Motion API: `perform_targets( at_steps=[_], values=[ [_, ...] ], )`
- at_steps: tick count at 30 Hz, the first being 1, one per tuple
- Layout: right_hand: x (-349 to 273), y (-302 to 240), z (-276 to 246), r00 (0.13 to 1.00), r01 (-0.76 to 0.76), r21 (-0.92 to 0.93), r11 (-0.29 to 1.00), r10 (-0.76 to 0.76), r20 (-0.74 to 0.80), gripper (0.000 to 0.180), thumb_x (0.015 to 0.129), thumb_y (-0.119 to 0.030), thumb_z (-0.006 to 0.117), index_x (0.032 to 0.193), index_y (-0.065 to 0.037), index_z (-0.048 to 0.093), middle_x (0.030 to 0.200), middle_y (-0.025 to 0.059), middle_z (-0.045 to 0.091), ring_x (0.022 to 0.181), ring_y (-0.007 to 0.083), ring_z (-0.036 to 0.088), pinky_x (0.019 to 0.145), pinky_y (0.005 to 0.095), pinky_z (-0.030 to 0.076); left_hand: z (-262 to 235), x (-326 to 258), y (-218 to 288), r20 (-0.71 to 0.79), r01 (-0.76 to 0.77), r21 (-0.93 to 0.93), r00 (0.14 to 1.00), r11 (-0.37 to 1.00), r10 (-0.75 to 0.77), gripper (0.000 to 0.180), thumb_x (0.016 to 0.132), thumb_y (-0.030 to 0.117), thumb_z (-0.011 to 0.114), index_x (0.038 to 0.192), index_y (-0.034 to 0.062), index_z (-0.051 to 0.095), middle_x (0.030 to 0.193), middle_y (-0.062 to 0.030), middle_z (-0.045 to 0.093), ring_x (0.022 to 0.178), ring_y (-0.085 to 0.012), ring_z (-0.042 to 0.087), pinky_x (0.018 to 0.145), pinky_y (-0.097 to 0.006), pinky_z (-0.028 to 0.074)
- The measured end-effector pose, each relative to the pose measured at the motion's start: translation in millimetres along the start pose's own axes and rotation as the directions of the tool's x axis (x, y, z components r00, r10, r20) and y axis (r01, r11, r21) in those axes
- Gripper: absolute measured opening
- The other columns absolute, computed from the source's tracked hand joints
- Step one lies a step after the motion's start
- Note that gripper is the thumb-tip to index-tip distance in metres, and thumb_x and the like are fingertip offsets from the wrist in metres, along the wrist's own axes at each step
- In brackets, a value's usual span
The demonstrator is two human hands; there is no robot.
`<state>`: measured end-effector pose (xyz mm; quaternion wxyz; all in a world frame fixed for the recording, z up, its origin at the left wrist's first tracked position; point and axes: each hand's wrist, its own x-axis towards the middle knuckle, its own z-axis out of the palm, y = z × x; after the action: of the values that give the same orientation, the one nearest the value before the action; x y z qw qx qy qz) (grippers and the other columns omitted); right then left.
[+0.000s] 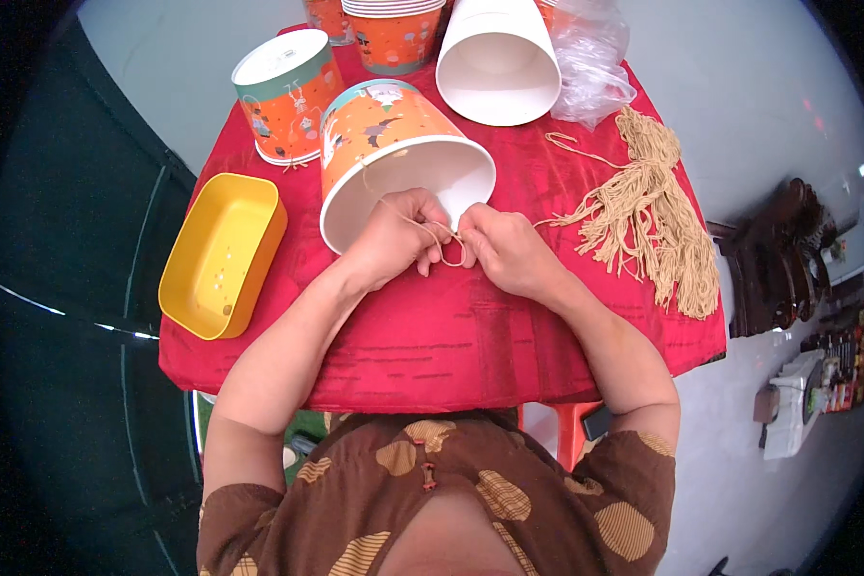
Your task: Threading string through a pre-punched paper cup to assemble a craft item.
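A small table on a pale floor

A red cloth covers the table, which stands on a smooth, pale grey floor. Dark wooden furniture sits at the right; a dark area lies left.

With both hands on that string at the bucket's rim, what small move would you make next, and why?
Probably draw the string snug. The left hand and right hand pinch it in a loose loop at the rim of the tipped paper bucket, and it looks slack.

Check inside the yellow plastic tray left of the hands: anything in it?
The yellow rectangular plastic tray shows only a bare floor with small drain holes. Its near-right inner wall is hidden by the rim.
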<state>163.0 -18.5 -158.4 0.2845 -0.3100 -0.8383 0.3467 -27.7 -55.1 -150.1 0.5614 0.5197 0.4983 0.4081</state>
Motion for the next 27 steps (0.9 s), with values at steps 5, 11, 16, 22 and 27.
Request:
perform_targets(
  at_steps=[5,11,16,22,27],
  values=[
    [0.5,-2.7,-0.8,0.996,-0.044,-0.036,0.998,0.047,0.076,0.013,0.092,-0.01,0.053,0.088,0.001,0.057,0.064,0.0174,0.063,0.064,0.0356,0.066,0.06,0.0466,0.05,-2.0,0.0,-2.4,-0.006,-0.004,-0.046,1.0,0.999,0.003,0.003,0.088,-0.005,0.059,0.089,-0.0035,0.056,0.077,-0.0082,0.059,0.058,-0.0114,0.057,0.045,-0.023,0.047],
    [-2.1,-0.8,4.8,0.994,-0.11,-0.049,0.993,0.111,0.02,0.02,0.086,-0.015,0.058,0.081,0.002,0.064,0.069,0.0233,0.063,0.065,0.0388,0.065,0.061,0.0477,0.051,1.5,-1.3,0.0,-0.021,-0.014,-0.011,1.0,1.0,0.014,0.007,0.084,-0.005,0.061,0.088,-0.0016,0.057,0.078,-0.0065,0.059,0.058,-0.0102,0.056,0.046,-0.022,0.045],
    [-2.5,-14.5,9.0,0.975,-0.215,-0.032,0.976,0.217,0.056,0.021,0.081,-0.017,0.061,0.074,0.002,0.066,0.068,0.0234,0.063,0.065,0.0386,0.065,0.062,0.0472,0.051,0.4,-1.1,-1.6,-0.019,-0.008,-0.006,1.0,1.0,0.007,0.007,0.083,-0.005,0.06,0.087,-0.0006,0.057,0.078,-0.0053,0.059,0.057,-0.0093,0.054,0.046,-0.021,0.044],
    [-10.7,-22.0,14.3,0.988,-0.151,0.04,0.988,0.149,0.033,0.013,0.083,-0.011,0.06,0.079,0.001,0.065,0.062,0.0147,0.062,0.056,0.0245,0.062,0.054,0.0377,0.048,0.5,-1.3,-2.6,-0.007,-0.01,-0.03,1.0,0.999,0.01,0.01,0.082,-0.005,0.06,0.089,0.0008,0.057,0.077,-0.004,0.058,0.059,-0.0089,0.054,0.047,-0.022,0.043],
    [-20.8,-47.8,11.0,0.869,0.368,0.164,0.915,-0.401,0.291,0.013,0.08,-0.007,0.066,0.093,-0.007,0.07,0.067,0.0141,0.064,0.055,0.0283,0.064,0.052,0.0374,0.051,0.3,-1.2,-3.6,-0.013,-0.022,-0.041,1.0,0.999,0.022,0.012,0.079,-0.007,0.057,0.088,-0.0001,0.056,0.071,-0.0033,0.055,0.055,-0.0094,0.052,0.044,-0.024,0.042]
  ],
)
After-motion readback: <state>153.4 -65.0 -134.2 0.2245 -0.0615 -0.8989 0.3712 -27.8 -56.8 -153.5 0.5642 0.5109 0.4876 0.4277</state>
